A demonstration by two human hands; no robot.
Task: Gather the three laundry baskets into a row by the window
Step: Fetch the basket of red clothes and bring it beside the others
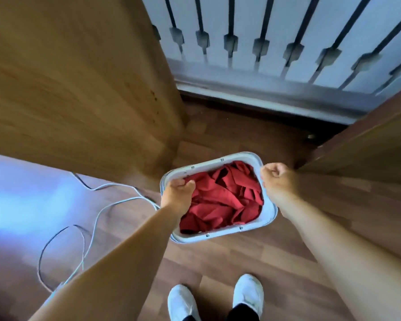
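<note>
A white laundry basket full of red cloth sits between my arms, over the wooden floor in front of my feet. My left hand grips the basket's left rim, fingers curled over the edge. My right hand grips the right rim in a fist. The window with dark vertical bars stands just beyond the basket. I cannot tell whether the basket rests on the floor or hangs in my hands. No other basket is in view.
A tall wooden cabinet side rises at the left and a wooden panel at the right, leaving a narrow strip of floor below the window. Loose cables lie on the floor at the left. My white shoes stand behind the basket.
</note>
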